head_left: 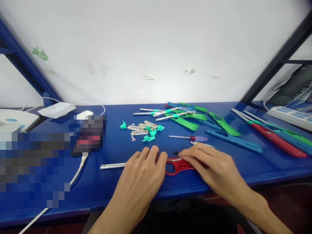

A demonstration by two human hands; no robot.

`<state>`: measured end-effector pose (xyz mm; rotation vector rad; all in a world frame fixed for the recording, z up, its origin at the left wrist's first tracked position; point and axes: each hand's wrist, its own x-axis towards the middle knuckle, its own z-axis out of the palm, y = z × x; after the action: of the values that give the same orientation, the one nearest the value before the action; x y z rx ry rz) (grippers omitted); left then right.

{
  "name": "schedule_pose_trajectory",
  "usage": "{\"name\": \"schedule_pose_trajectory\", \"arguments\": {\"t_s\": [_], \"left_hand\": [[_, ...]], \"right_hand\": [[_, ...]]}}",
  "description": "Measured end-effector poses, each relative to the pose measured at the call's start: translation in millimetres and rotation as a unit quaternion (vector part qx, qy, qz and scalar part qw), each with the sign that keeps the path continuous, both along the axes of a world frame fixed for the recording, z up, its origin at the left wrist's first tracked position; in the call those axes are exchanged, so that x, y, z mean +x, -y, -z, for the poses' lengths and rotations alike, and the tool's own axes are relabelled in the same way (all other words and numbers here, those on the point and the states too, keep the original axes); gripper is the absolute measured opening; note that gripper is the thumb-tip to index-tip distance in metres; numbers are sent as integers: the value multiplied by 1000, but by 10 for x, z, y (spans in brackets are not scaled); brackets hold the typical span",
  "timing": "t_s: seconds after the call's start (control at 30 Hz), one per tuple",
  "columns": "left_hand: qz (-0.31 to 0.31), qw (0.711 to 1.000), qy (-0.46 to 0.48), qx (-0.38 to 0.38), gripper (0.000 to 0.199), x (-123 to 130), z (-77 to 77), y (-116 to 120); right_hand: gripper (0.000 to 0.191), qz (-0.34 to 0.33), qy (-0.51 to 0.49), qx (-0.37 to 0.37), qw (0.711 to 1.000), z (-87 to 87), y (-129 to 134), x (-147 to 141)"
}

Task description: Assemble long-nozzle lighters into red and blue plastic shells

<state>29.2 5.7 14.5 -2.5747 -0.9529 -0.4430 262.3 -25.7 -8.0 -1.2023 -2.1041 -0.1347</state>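
A red lighter half-casing (179, 167) lies near the table's front edge, its inner side facing up and its finger loop showing. A silver metal tube (113, 166) sticks out to the left from under my left hand (146, 169), whose fingers are closed over the casing's left part. Above the casing, the thumb and fingertips of my right hand (212, 161) pinch a small black part (175, 153). A thin pale wire (173, 159) runs along the casing by those fingertips. A clear fuel tank (203, 145) lies just behind my right hand, partly covered.
A purple-handled screwdriver (198, 138), clear fuel tanks (138, 132) and teal triggers (149, 138) lie behind my hands. Green half-casings (182, 123), a blue half-casing (236, 141) and assembled long lighters (278, 138) are farther right. A white cable (79, 169) crosses the left side.
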Motion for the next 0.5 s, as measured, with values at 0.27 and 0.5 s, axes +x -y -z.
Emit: {"name": "schedule_pose_trajectory", "arguments": {"t_s": [0.27,0.5], "left_hand": [[-9,1000,-18,5,33,5,-14,10],[-12,998,-57,-4,21,-11,-51,21]], "right_hand": [[20,-1,9,4,1000,12,2,-3],[21,-26,27,4,999,6,29,16]]}}
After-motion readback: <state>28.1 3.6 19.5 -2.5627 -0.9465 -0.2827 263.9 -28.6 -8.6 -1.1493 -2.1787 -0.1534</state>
